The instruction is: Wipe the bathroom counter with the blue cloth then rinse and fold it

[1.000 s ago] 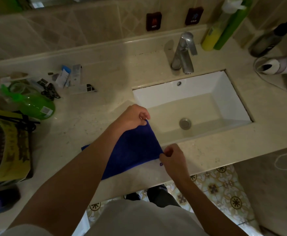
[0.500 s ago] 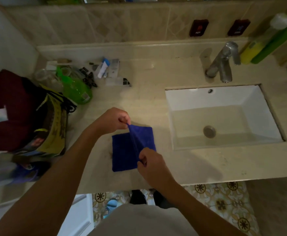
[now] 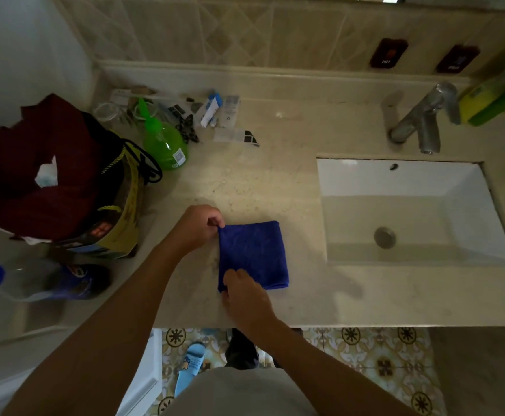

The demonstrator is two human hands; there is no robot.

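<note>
So this was clearly the folding stage. The small blue terry cloth point(image 3: 254, 255) lay flat on the beige stone bathroom counter point(image 3: 275, 181) as a neat upright rectangle, just left of the white rectangular undermount sink point(image 3: 407, 205) and close to the counter's front edge. It looked doubled over, with rounded folded edges showing along the right side and the bottom.

The left hand point(image 3: 198, 226) had its fingers curled, pinching the cloth's top-left corner between thumb and fingertips. The right hand point(image 3: 245, 291) sat on the bottom-left corner with the fingers bent down onto the fabric. It looked like a pinch too, but the hand hid the fingertips, so I couldn't tell for sure whether it gripped or just pressed.

My read: wiping and rinsing were done with, since the cloth was squared up and nowhere near the chrome single-lever faucet point(image 3: 422, 121). With both hands on the left edge, the next move would probably be either one more fold, carrying that edge over to the right side, or just smoothing it and letting go. Another fold would need both corners lifted together so the layers don't slide apart.

The green plastic pump bottle point(image 3: 164, 145) stood well apart, back left.
</note>
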